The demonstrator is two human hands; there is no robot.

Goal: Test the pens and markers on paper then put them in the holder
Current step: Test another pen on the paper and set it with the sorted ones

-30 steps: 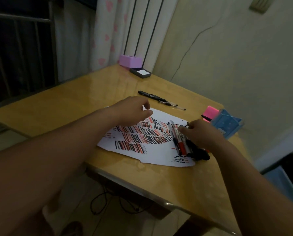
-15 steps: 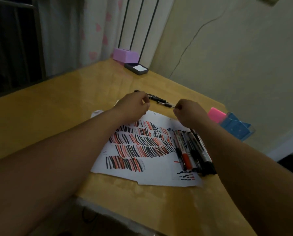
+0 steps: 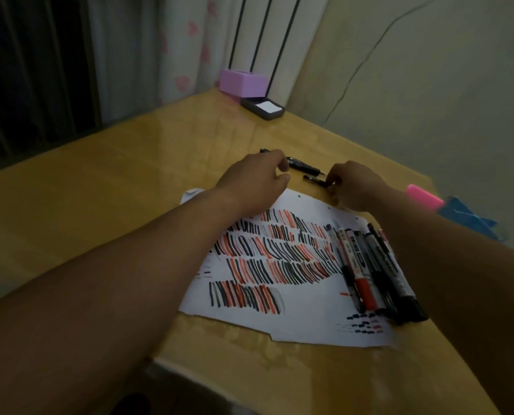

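Both hands are out past the striped paper (image 3: 294, 319) on the counter (image 3: 124, 190), at the two black pens. The right hand (image 3: 354, 187) pinches the end of the near pen (image 3: 314, 179). The left hand (image 3: 255, 181) curls over the far pen (image 3: 302, 165); I can't tell if it grips. This looks like pick-up for testing. Next comes uncapping and a stroke on bare paper. The markers (image 3: 369, 271) lie bunched on the paper, and the blue holder (image 3: 465, 215) waits at far right.
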